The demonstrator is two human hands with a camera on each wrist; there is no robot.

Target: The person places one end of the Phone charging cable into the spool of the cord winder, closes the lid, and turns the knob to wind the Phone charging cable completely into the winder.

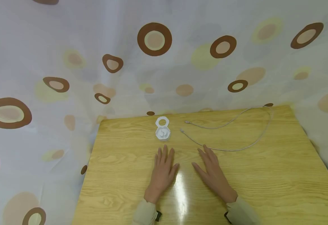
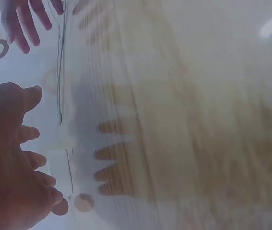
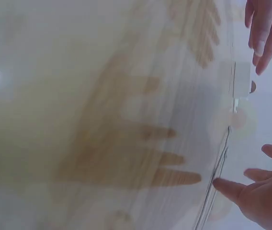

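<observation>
A small white six-sided case (image 1: 163, 133) sits toward the back of the wooden table, its ring-shaped lid (image 1: 162, 122) flipped up behind it and pale curved shapes inside. My left hand (image 1: 161, 176) is just in front of the case, fingers extended toward it and holding nothing. To its right, my right hand (image 1: 215, 176) has spread fingers and holds nothing. A thin white cable (image 1: 245, 148) curves in a long loop on the right, both connector ends (image 1: 187, 122) pointing toward the case. In the head view, the right fingertips overlap the cable's near strand.
The glossy wooden table (image 1: 119, 175) reflects both hands in the wrist views. Behind it and at both sides hangs a pale curtain (image 1: 181, 72) with brown and yellow ring patterns. Dark bands (image 1: 158, 216) show at both wrists by the light sleeves.
</observation>
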